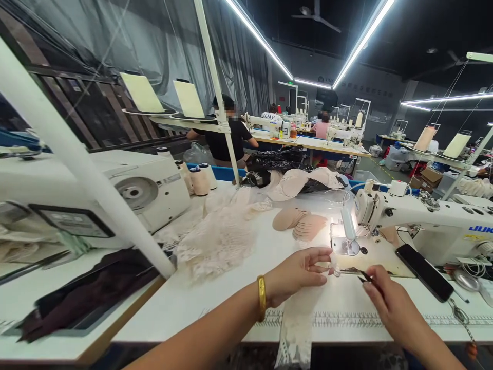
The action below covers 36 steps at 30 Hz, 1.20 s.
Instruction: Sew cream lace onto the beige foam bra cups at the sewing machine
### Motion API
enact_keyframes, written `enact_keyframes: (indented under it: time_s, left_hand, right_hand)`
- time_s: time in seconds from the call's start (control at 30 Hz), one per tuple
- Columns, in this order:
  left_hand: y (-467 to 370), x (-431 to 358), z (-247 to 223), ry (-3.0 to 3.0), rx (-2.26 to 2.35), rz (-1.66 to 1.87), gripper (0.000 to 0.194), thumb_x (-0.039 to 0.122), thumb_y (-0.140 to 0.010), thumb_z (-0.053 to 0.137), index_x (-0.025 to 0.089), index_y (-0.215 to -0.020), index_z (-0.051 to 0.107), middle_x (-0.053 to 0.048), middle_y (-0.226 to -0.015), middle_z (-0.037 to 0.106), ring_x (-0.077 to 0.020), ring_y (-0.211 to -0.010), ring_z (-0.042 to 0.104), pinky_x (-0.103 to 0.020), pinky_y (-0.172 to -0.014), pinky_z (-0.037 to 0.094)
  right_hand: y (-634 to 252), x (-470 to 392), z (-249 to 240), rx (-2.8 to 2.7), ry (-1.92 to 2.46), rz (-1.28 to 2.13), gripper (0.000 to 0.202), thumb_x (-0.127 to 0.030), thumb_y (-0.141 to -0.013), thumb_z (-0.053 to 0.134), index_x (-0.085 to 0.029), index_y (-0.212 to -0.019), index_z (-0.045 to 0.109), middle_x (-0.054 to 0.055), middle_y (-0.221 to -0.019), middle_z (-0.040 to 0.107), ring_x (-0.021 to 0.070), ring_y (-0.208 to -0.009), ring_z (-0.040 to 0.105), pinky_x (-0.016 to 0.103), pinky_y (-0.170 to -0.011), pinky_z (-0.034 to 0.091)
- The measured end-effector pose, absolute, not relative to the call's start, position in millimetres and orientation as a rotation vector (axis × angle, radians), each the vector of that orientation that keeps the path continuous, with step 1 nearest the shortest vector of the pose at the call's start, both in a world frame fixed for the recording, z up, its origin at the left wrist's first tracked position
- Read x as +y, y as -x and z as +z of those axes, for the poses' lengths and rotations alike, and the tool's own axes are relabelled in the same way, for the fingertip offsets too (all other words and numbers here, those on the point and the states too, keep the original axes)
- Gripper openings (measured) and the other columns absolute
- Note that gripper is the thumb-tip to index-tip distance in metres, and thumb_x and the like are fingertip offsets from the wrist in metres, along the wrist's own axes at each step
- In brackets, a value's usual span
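Observation:
My left hand (298, 271), with a gold bracelet (262, 298) at the wrist, pinches a pale cream lace strip (296, 329). The strip hangs down over the table's front edge, and a small end of it shows at my fingertips. Just to the right, my right hand (393, 303) is closed on dark thread snips (368, 280), whose points face the lace and stand apart from it. Beyond both hands, a white sewing machine (427, 213) has its lamp lit over the needle plate (344, 245). Beige pads (310, 226) lie fanned out left of the plate.
Cream lace fabric (219, 236) is heaped on the left of the table. A black phone (423, 272) lies by the machine at right. Thread cones (202, 180), moulded cups (292, 182) and a slanting white pole (77, 139) stand around. A co-worker (227, 133) sits beyond.

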<state>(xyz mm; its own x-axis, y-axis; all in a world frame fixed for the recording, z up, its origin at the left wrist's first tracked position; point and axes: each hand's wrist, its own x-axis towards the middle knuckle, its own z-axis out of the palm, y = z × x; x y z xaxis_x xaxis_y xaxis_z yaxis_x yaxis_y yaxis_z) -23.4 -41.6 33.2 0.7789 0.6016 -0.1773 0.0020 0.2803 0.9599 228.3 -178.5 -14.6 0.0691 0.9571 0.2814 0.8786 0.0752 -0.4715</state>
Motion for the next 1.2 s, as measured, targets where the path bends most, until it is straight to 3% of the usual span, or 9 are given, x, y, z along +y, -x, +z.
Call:
enact_keyframes:
  time_s: [0.17,0.27,0.43,0.6,0.73,0.83,0.93,1.0,1.2]
  left_hand:
    - [16,-46,25,-1.258,0.572,0.425,0.073,0.021,-0.065,0.09,0.02,-0.133,0.063,-0.015,-0.143,0.06,-0.0316,-0.127,0.062,-0.05,-0.114,0.043]
    - [16,-47,26,-1.321,0.571,0.399,0.072,0.022,-0.066,0.087,0.02,-0.133,0.063,-0.015,-0.139,0.063,-0.0292,-0.123,0.064,-0.048,-0.112,0.045]
    - [57,-21,70,-1.849,0.796,0.486,0.045,0.029,-0.077,0.069,0.019,-0.121,0.067,-0.011,-0.115,0.075,-0.0292,-0.104,0.071,-0.044,-0.095,0.057]
    - [103,5,100,-2.406,1.451,1.127,0.036,0.034,-0.092,0.051,0.021,-0.121,0.067,-0.01,-0.118,0.073,-0.0318,-0.112,0.067,-0.052,-0.106,0.049]
    - [83,-12,64,-2.729,1.008,0.825,0.038,0.021,-0.09,0.055,0.021,-0.127,0.064,-0.01,-0.129,0.068,-0.0295,-0.122,0.061,-0.048,-0.107,0.05]
    - [52,-29,31,-2.887,0.792,0.583,0.062,0.001,-0.081,0.055,0.024,-0.138,0.059,-0.011,-0.136,0.062,-0.0294,-0.123,0.057,-0.046,-0.101,0.052]
    - [30,-34,17,-2.92,0.833,0.421,0.032,0.001,-0.086,0.054,0.02,-0.104,0.072,-0.009,-0.103,0.067,-0.0263,-0.095,0.062,-0.039,-0.082,0.054]
    - [24,-34,17,-2.923,0.864,0.38,0.024,0.005,-0.092,0.052,0.018,-0.081,0.069,-0.006,-0.088,0.065,-0.0232,-0.082,0.061,-0.036,-0.075,0.051]
    - [33,-35,16,-2.662,0.697,0.629,0.02,0.011,-0.097,0.05,0.02,-0.093,0.068,-0.003,-0.093,0.069,-0.0194,-0.085,0.066,-0.031,-0.076,0.05]
  right_hand:
    - [-178,-155,-9,-2.046,1.654,-0.518,0.016,-0.029,-0.107,0.045,-0.023,-0.095,0.053,0.004,-0.076,0.069,0.0204,-0.066,0.067,0.027,-0.06,0.037]
    - [-168,-144,-13,-2.075,1.642,-0.655,0.02,-0.025,-0.107,0.042,-0.022,-0.091,0.054,0.003,-0.07,0.067,0.0183,-0.063,0.065,0.027,-0.06,0.035]
    - [-208,-156,-22,-1.999,1.838,-0.609,0.027,-0.033,-0.11,0.038,-0.023,-0.09,0.054,0.002,-0.067,0.066,0.0177,-0.058,0.063,0.026,-0.054,0.031]
    - [-287,-182,-43,-1.849,2.131,-0.606,0.028,-0.039,-0.109,0.038,-0.023,-0.099,0.058,0.005,-0.072,0.068,0.021,-0.061,0.064,0.027,-0.054,0.034]
    - [-311,-186,-47,-1.805,2.064,-0.739,0.028,-0.04,-0.106,0.043,-0.022,-0.11,0.064,0.014,-0.097,0.07,0.0292,-0.086,0.065,0.036,-0.068,0.046]
    - [-295,-180,-40,-1.842,1.886,-0.674,0.028,-0.039,-0.105,0.046,-0.021,-0.117,0.064,0.016,-0.106,0.067,0.0315,-0.092,0.064,0.042,-0.074,0.051]
    - [-262,-172,-30,-1.993,1.643,-0.397,0.019,-0.03,-0.105,0.05,-0.022,-0.116,0.063,0.012,-0.105,0.066,0.0283,-0.095,0.064,0.042,-0.08,0.056]
    - [-237,-164,-25,-2.072,1.516,-0.224,0.018,-0.021,-0.104,0.049,-0.023,-0.119,0.06,0.011,-0.107,0.066,0.0257,-0.097,0.064,0.039,-0.082,0.058]
    - [-186,-129,-26,-2.094,1.267,-0.31,0.043,-0.004,-0.096,0.05,-0.025,-0.132,0.058,0.011,-0.116,0.063,0.0256,-0.103,0.063,0.037,-0.081,0.059]
